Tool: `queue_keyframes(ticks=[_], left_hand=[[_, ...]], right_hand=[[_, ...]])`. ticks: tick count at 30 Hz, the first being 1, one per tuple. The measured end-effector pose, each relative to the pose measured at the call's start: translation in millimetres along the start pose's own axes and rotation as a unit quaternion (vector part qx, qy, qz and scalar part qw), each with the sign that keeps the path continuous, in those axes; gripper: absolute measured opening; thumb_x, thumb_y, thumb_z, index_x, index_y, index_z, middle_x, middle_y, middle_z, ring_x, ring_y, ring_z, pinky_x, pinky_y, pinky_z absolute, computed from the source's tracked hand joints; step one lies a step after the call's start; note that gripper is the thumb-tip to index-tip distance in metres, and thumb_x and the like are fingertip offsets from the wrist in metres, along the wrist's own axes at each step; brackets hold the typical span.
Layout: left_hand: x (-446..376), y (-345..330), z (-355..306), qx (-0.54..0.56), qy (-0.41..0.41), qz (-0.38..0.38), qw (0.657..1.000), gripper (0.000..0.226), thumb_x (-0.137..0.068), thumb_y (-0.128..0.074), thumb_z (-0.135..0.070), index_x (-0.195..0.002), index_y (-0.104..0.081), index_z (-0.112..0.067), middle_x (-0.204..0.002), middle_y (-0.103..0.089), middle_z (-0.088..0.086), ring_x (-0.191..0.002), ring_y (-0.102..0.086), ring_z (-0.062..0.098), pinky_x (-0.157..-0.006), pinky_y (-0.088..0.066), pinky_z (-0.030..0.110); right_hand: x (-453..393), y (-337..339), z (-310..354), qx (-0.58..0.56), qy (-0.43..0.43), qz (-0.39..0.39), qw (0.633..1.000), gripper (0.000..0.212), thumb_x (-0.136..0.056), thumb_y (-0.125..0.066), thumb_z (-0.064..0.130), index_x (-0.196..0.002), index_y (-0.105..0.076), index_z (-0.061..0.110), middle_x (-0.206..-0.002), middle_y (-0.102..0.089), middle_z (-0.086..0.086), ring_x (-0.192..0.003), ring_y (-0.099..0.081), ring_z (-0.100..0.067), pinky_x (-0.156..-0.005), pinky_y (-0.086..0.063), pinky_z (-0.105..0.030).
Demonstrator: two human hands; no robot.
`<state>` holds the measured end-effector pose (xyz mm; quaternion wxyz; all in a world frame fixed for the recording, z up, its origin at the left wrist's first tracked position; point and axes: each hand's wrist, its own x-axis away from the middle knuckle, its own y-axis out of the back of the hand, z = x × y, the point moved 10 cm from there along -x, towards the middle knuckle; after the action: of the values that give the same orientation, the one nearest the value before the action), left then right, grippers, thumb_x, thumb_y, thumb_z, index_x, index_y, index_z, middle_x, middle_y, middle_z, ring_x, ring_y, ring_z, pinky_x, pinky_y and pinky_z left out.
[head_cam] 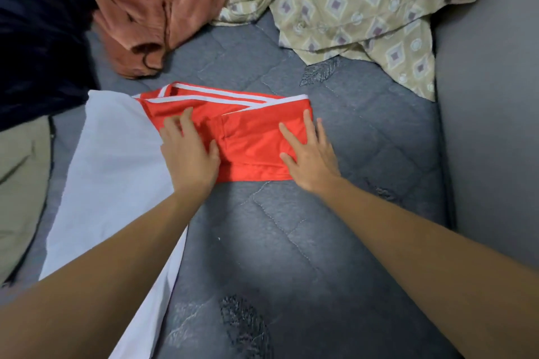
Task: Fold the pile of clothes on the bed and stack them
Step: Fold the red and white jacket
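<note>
At mid-frame on the bed (291, 242), left hand (189, 154) and right hand (312, 160) press flat, fingers spread, on folded red shorts (250, 140); smoothing outward evenly should keep the creases crisp.

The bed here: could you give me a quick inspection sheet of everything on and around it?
Surface: grey quilted bed.
Job's things: red shorts, folded, partly on a white cloth.
Clutter: crumpled orange garment, patterned beige shirt, dark garment, khaki garment.
Hands: left hand and right hand rest flat on the shorts.
Cables: nothing seen.
Surroundings: plain grey surface at right.
</note>
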<state>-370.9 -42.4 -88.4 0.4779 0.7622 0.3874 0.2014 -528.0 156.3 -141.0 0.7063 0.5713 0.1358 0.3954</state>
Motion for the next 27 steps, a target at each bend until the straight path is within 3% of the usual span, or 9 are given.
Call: queue_keyframes(ticks=[3, 5, 8, 12, 14, 17, 21, 24, 27], left_hand=[[26, -28, -38, -0.079, -0.240, 0.129, 0.959, 0.071, -0.090, -0.066, -0.026, -0.157, -0.041, -0.017, -0.163, -0.036, 0.011, -0.147, -0.036, 0.034, -0.113, -0.038, 0.050], [42, -53, -23, -0.103, -0.204, 0.246, 0.942, 0.073, -0.099, -0.057, -0.046, -0.163, -0.031, -0.022, -0.175, -0.012, 0.002, -0.161, -0.007, 0.023, -0.128, -0.017, 0.054], [43, -56, -18, -0.093, -0.149, 0.267, 0.948, 0.073, -0.102, -0.041, -0.061, -0.164, -0.027, -0.025, -0.175, -0.003, -0.004, -0.161, 0.008, 0.015, -0.130, 0.001, 0.051], [29, -29, -48, 0.091, -0.079, 0.219, 0.968, 0.077, -0.094, -0.033, -0.074, -0.146, -0.059, -0.022, -0.155, -0.053, 0.004, -0.153, -0.033, 0.019, -0.129, 0.003, 0.046], [28, -22, -58, 0.180, -0.034, 0.210, 0.960, 0.066, -0.090, -0.033, -0.080, -0.109, -0.072, -0.030, -0.117, -0.074, -0.003, -0.125, -0.058, 0.018, -0.129, -0.001, 0.046], [28, -26, -62, 0.228, 0.026, 0.226, 0.947, 0.065, -0.087, -0.034, -0.085, -0.082, -0.062, -0.026, -0.081, -0.070, -0.007, -0.105, -0.062, 0.019, -0.129, -0.002, 0.045], [24, -21, -40, 0.231, 0.086, 0.177, 0.953, 0.023, -0.103, -0.058, -0.039, -0.088, -0.066, -0.023, -0.090, -0.073, 0.002, -0.110, -0.064, 0.035, -0.126, -0.015, 0.047], [30, -4, -31, 0.251, 0.068, 0.156, 0.953, 0.038, -0.103, -0.058, -0.015, -0.070, -0.050, -0.030, -0.067, -0.056, -0.010, -0.081, -0.061, 0.032, -0.115, -0.030, 0.060], [37, 18, -15, 0.276, 0.040, 0.142, 0.950, 0.039, -0.103, -0.058, -0.011, -0.071, -0.048, -0.030, -0.065, -0.050, -0.012, -0.065, -0.048, 0.019, -0.106, -0.039, 0.058]], right_hand=[[-3, 10, -6, -0.122, -0.077, -0.054, 0.988, 0.075, -0.088, -0.076, 0.033, -0.156, -0.044, 0.036, -0.165, -0.020, -0.024, -0.147, -0.026, -0.043, -0.125, -0.024, -0.047], [-7, 16, -10, -0.203, -0.123, -0.070, 0.969, 0.062, -0.085, -0.081, 0.027, -0.144, -0.060, 0.027, -0.146, -0.046, -0.020, -0.134, -0.043, -0.037, -0.120, -0.031, -0.040], [-12, 27, -4, -0.370, -0.154, -0.085, 0.912, 0.035, -0.086, -0.079, 0.009, -0.121, -0.075, 0.012, -0.123, -0.068, -0.012, -0.120, -0.062, -0.026, -0.111, -0.044, -0.038], [-12, 43, 21, -0.596, -0.159, -0.088, 0.782, 0.031, -0.097, -0.060, 0.008, -0.125, -0.072, 0.018, -0.105, -0.072, -0.002, -0.095, -0.067, -0.013, -0.088, -0.055, -0.029], [-7, 38, 34, -0.675, -0.185, -0.029, 0.713, 0.033, -0.104, -0.050, 0.023, -0.133, -0.061, 0.034, -0.102, -0.071, -0.004, -0.086, -0.070, -0.016, -0.075, -0.059, -0.033], [2, 29, 46, -0.698, -0.200, 0.047, 0.686, 0.033, -0.108, -0.040, 0.038, -0.140, -0.052, 0.036, -0.118, -0.073, -0.011, -0.100, -0.074, -0.027, -0.084, -0.062, -0.051], [2, 30, 62, -0.662, -0.162, 0.095, 0.725, 0.036, -0.111, -0.034, 0.037, -0.142, -0.054, 0.034, -0.123, -0.074, -0.013, -0.114, -0.072, -0.030, -0.093, -0.059, -0.054], [-7, 48, 64, -0.514, -0.117, 0.021, 0.849, 0.048, -0.105, -0.042, 0.002, -0.143, -0.054, 0.028, -0.112, -0.066, -0.012, -0.099, -0.069, -0.028, -0.087, -0.058, -0.043], [-18, 77, 82, -0.278, -0.025, -0.055, 0.959, 0.070, -0.088, -0.056, -0.013, -0.147, -0.053, 0.024, -0.122, -0.046, -0.015, -0.107, -0.052, -0.022, -0.102, -0.045, -0.030]])
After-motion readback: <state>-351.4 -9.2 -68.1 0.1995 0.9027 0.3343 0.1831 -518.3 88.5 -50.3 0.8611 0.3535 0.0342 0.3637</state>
